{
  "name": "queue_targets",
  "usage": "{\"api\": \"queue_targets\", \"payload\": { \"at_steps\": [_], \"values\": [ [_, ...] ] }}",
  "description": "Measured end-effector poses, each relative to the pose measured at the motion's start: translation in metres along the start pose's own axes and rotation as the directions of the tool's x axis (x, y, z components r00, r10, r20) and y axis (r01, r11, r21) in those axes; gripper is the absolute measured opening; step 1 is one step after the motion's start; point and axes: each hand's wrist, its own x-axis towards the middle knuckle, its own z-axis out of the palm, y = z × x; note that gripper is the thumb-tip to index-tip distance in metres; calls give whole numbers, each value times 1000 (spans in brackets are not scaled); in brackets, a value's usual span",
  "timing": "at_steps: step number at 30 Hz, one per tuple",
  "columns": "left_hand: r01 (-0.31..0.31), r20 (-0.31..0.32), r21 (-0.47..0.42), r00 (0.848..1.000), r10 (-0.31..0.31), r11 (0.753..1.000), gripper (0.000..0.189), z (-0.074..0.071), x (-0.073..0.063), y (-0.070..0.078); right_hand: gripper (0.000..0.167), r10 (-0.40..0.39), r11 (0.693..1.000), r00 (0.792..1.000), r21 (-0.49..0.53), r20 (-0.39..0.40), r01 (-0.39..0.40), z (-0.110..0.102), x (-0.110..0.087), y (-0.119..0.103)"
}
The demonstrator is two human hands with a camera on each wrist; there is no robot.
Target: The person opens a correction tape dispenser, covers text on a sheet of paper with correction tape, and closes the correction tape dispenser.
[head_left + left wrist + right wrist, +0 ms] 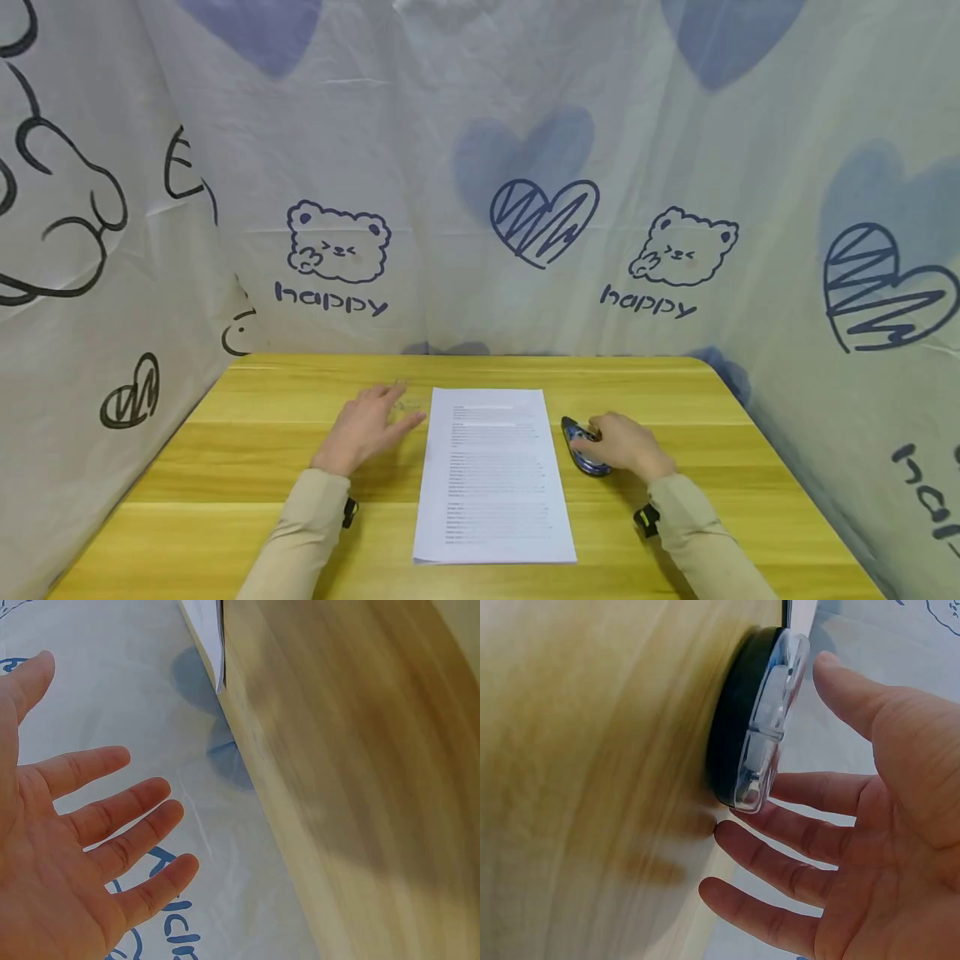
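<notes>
A correction tape dispenser, blue and black with a clear cover, lies on the table right of the paper. My right hand is over its right side. In the right wrist view the thumb stands apart from the dispenser, and the loosely spread fingers reach beside and behind it. Printed sheets of paper lie flat in the middle, lines of text facing up. Left of the paper, my left hand hovers palm down with fingers spread and nothing in it, thumb tip close to the paper's left edge.
The yellow wood-grain table carries the paper and the dispenser. A pale curtain with hearts and bear drawings hangs behind the table and along both sides. Dark wrist straps show at both sleeves.
</notes>
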Motion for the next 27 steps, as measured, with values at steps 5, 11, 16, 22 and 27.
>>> {"api": "queue_targets", "payload": {
  "at_steps": [5, 11, 16, 22, 27],
  "values": [
    [10, 12, -4, 1000, -10, 1000, 72, 1, 2, 1, 65, 1, 999, 1000, -32, 11, -1, 2, 1, -1],
    [9, 15, -15, 1000, -9, 1000, 69, 6, 4, 3, 68, 1, 999, 1000, -49, 23, 0, 3, 0, -3],
    [3, 21, -22, 1000, -3, 1000, 67, 10, 5, 4, 66, 0, 999, 1000, -33, 21, 0, 4, -1, -6],
    [11, 26, -14, 1000, -11, 1000, 64, 12, 5, 6, 66, 16, 999, 1000, -49, 13, -16, 6, 3, -8],
    [6, 46, -1, 999, -6, 1000, 63, 14, 5, 8, 56, 43, 998, 999, -50, 9, -42, 8, 6, -10]
  ]
}}
